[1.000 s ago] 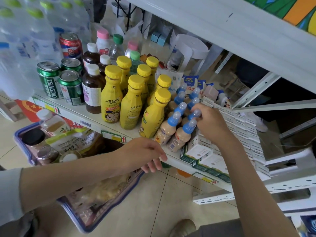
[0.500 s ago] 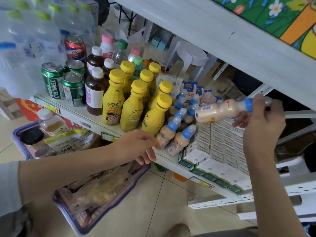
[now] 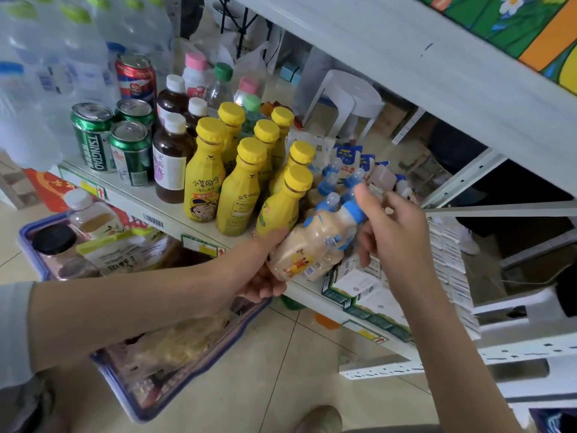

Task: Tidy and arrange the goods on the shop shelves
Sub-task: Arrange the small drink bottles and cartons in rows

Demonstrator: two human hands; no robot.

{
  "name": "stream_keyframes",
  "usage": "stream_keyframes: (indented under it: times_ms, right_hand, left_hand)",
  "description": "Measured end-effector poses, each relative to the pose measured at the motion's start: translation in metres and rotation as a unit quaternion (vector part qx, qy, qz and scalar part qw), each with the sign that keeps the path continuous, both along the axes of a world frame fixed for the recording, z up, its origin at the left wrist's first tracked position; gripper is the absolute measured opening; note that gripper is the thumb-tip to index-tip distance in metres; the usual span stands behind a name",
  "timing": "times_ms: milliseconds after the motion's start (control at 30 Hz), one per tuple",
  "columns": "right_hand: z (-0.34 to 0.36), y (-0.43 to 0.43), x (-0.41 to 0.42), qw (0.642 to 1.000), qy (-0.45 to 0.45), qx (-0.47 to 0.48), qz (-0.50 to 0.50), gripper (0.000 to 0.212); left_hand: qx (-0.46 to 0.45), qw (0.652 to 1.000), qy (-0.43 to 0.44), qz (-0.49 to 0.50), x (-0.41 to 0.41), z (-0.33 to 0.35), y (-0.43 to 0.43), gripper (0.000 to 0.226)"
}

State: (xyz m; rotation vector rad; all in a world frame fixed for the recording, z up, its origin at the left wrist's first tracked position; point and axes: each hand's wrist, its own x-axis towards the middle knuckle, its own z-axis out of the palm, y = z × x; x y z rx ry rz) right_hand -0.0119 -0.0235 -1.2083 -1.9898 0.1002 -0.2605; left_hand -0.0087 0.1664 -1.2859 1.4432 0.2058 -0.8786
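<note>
Beige milk-drink bottle [image 3: 307, 250] with a blue cap lies tilted in both hands just above the front edge of the shelf [image 3: 162, 218], its base toward the person and its cap toward the back. Whether it is a single bottle or several wrapped together is hard to tell. The left grip [image 3: 260, 276] cups the base from below, fingers curled round it. The right grip [image 3: 396, 235] pinches the blue cap between thumb and fingers. Directly behind stand more blue-capped bottles [image 3: 331, 173], and just left of them a cluster of yellow bottles [image 3: 240, 185], upright. Further left are brown bottles [image 3: 170, 160], green cans [image 3: 93, 137] and a red can [image 3: 135, 76]. White cartons [image 3: 359, 281] lie on the shelf beneath the right wrist. A blue basket [image 3: 137, 407] of goods sits on the floor below the left forearm.
</note>
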Motion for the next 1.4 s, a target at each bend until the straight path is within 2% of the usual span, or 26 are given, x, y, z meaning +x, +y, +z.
stream_keyframes:
  times_ms: [133, 333, 433, 567, 667, 767, 833, 900, 1000, 1167, 1300, 1400]
  right_hand:
    - [0.005, -0.004, -0.002, 0.999, 0.010, -0.051, -0.005, 0.051]
    - [0.005, -0.006, 0.000, 0.998, 0.013, -0.060, 0.008, 0.050]
    - [0.004, -0.008, 0.004, 0.998, 0.011, -0.054, 0.018, 0.044]
    - [0.004, -0.013, 0.007, 0.998, 0.016, -0.052, 0.014, 0.034]
    - [0.002, -0.016, 0.007, 0.996, 0.043, -0.067, 0.026, 0.024]
    - [0.001, -0.016, 0.006, 0.993, 0.052, -0.089, 0.057, 0.031]
    - [0.003, -0.015, 0.004, 0.994, 0.030, -0.082, 0.066, 0.038]
    - [0.006, -0.016, 0.002, 0.996, -0.004, -0.078, 0.051, 0.036]
    - [0.012, -0.021, 0.002, 0.992, -0.086, -0.087, -0.012, 0.022]
    - [0.019, -0.041, 0.012, 0.963, -0.214, -0.097, -0.135, 0.018]
    - [0.016, -0.046, 0.013, 0.950, -0.243, -0.094, -0.174, 0.013]
    - [0.009, -0.049, 0.019, 0.945, -0.233, -0.126, -0.189, 0.020]
  left_hand:
    - [-0.018, 1.000, 0.018, 0.001, -0.003, 0.000, -0.001, 0.073]
    - [-0.057, 0.998, 0.003, 0.012, -0.005, 0.000, 0.001, 0.073]
    - [-0.090, 0.994, -0.060, 0.028, -0.008, -0.003, 0.003, 0.064]
    - [-0.073, 0.984, -0.161, 0.020, -0.011, -0.004, 0.009, 0.059]
    - [-0.032, 0.978, -0.207, 0.004, -0.012, -0.003, 0.011, 0.059]
    - [0.020, 0.966, -0.258, -0.005, -0.014, 0.001, 0.013, 0.056]
    - [0.027, 0.963, -0.267, -0.009, -0.014, 0.004, 0.014, 0.058]
    - [0.025, 0.961, -0.275, -0.016, -0.013, 0.006, 0.013, 0.059]
    - [0.022, 0.957, -0.287, -0.028, -0.009, 0.009, 0.012, 0.054]
    - [0.039, 0.964, -0.262, -0.029, -0.007, 0.005, 0.010, 0.037]
    - [0.034, 0.966, -0.254, -0.034, -0.009, 0.003, 0.008, 0.024]
    - [0.043, 0.961, -0.269, -0.047, -0.011, 0.004, 0.008, 0.018]
